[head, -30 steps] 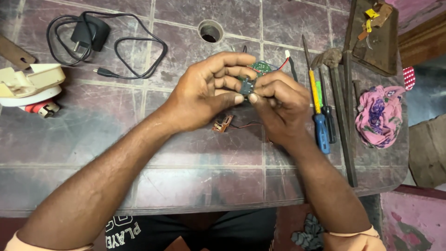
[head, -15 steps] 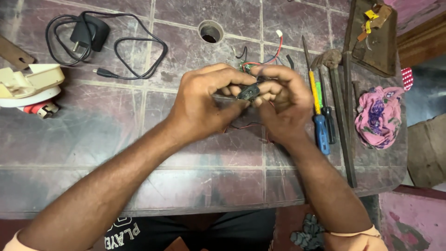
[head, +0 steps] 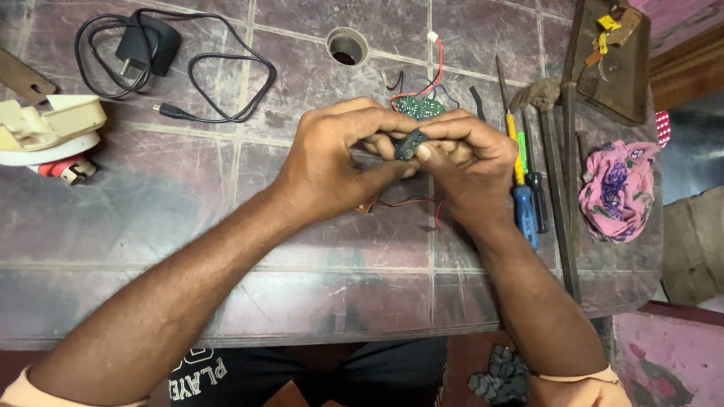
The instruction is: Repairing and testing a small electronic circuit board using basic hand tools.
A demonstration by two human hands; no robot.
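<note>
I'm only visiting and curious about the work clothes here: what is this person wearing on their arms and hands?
Nothing covers the left hand or the right hand: no gloves, rings or watch show. Both forearms are bare. A pale orange sleeve edge shows near the left elbow, and a matching sleeve edge on the right arm.
</note>
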